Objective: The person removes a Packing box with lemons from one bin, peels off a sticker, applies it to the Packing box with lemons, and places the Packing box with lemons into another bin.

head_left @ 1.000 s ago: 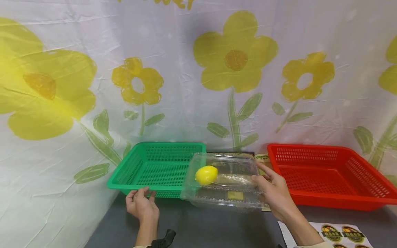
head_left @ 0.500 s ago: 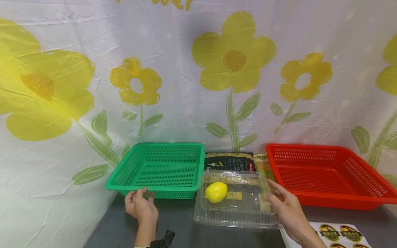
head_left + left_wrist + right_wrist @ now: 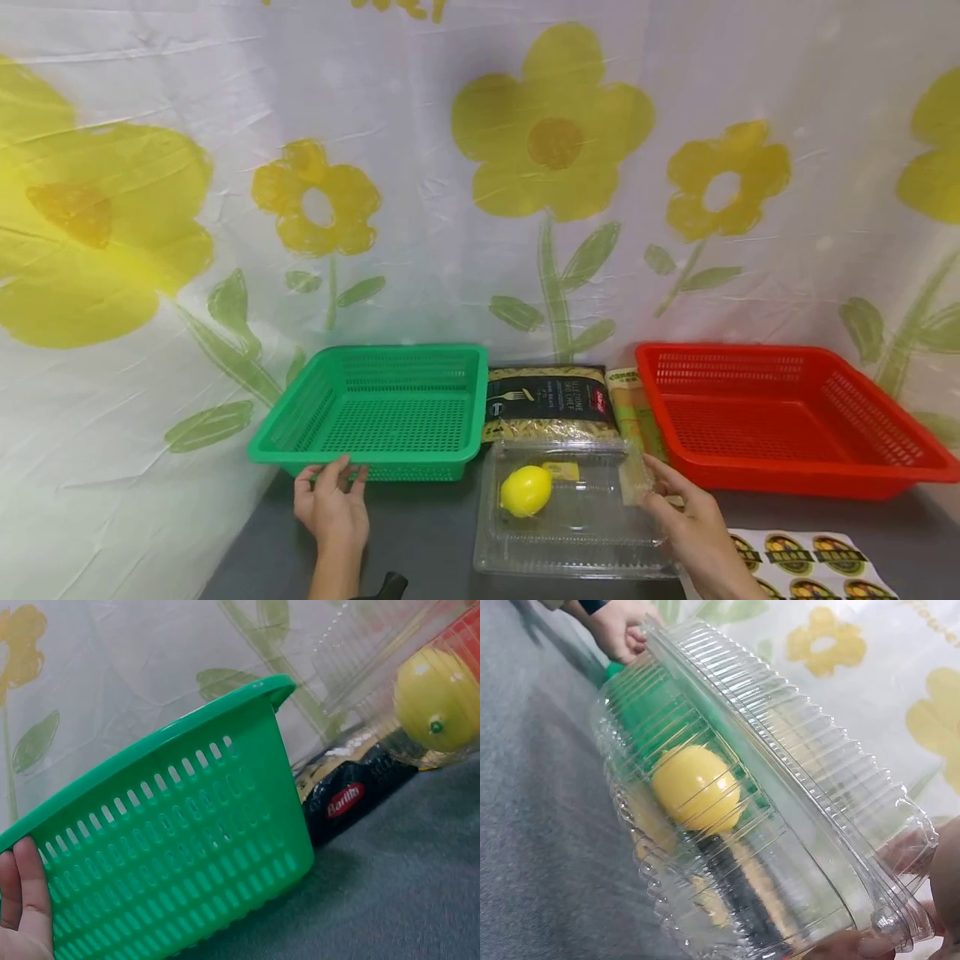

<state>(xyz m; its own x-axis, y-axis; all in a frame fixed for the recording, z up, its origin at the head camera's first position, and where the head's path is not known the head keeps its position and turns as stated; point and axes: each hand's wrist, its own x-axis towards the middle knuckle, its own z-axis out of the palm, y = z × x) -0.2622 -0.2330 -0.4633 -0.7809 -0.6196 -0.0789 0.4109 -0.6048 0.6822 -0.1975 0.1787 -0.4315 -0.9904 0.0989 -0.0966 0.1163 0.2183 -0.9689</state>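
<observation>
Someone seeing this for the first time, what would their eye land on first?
Probably the bright yellow lemon, inside a clear plastic clamshell container that the right hand holds at its right side. Next, likely the green basket on the left and the red basket on the right, with large yellow flowers on the backdrop behind.

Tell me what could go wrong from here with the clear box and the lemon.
The right hand grips the clear box at one end only, so the box might tip or slip. The lemon sits toward the opposite end and could roll if the box tilts.
</observation>
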